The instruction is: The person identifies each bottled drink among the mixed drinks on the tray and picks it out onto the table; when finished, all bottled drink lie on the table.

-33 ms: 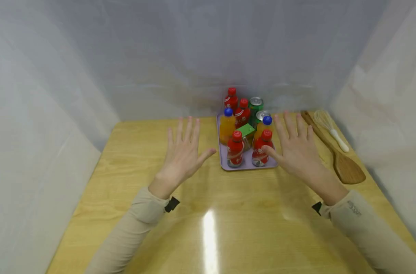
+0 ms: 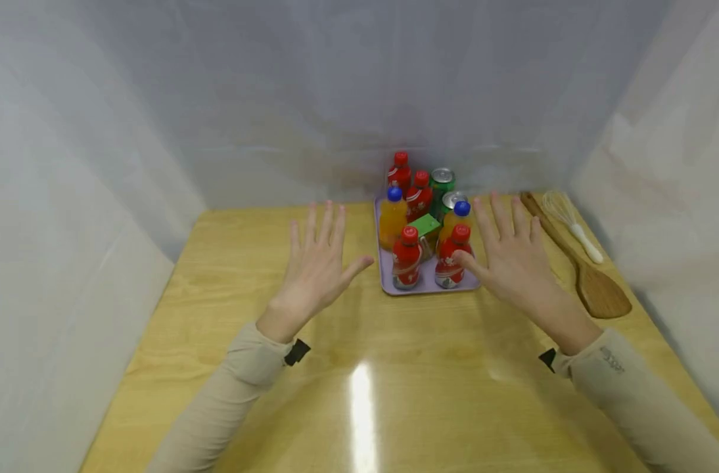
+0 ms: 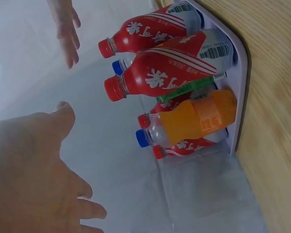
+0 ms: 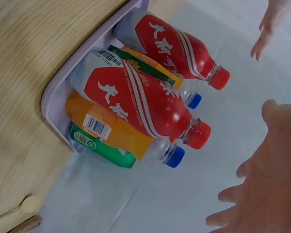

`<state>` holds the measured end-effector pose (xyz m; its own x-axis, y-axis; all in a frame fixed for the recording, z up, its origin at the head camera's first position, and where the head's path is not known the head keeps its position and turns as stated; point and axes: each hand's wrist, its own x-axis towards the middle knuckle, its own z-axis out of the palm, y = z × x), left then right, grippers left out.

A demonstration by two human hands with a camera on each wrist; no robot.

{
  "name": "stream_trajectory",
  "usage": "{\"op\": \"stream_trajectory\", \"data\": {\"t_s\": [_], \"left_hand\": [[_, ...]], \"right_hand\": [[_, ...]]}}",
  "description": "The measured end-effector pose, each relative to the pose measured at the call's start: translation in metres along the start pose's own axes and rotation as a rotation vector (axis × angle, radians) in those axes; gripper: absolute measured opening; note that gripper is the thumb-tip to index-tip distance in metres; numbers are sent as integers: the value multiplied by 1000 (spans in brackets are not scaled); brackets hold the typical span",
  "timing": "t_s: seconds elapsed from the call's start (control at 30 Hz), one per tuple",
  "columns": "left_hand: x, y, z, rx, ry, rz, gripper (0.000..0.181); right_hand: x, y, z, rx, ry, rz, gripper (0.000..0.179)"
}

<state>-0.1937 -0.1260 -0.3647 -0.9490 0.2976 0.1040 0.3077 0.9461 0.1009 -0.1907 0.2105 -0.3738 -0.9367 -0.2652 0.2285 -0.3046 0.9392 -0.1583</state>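
My left hand (image 2: 315,272) hovers over the table left of a lilac tray (image 2: 428,282), fingers spread and thumb pointing at the tray. At the tray's right side my right hand (image 2: 513,263) is held up the same way, its thumb overlapping a front red cola bottle (image 2: 447,270) in the head view. Neither hand holds anything. Several red bottles stand on the tray, along with a blue-capped orange drink bottle (image 2: 393,223), a second orange drink bottle (image 4: 114,124), a green-topped carton (image 2: 426,225) and two green cans (image 2: 442,184), partly hidden.
A wooden spatula (image 2: 603,293) and a whisk with a white handle (image 2: 585,243) lie at the table's right edge. Pale sheeting (image 2: 312,98) walls off the back and both sides of the wooden table (image 2: 235,282). Light glares off its front.
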Motion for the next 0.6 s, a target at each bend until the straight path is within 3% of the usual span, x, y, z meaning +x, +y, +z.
{"op": "stream_trajectory", "data": {"t_s": [0.1, 0.2, 0.37, 0.53, 0.6], "left_hand": [[6, 1, 1, -4, 15, 21, 100], [13, 3, 1, -47, 32, 54, 98], [35, 15, 10, -297, 38, 118, 91], [57, 26, 39, -584, 32, 134, 93], [64, 29, 53, -656, 34, 146, 96]], "right_hand": [[2, 4, -2, 38, 35, 5, 88], [12, 12, -5, 149, 120, 29, 83], [36, 43, 0, 332, 190, 163, 74], [53, 73, 23, 413, 69, 277, 76], [58, 80, 34, 447, 6, 305, 78]]}}
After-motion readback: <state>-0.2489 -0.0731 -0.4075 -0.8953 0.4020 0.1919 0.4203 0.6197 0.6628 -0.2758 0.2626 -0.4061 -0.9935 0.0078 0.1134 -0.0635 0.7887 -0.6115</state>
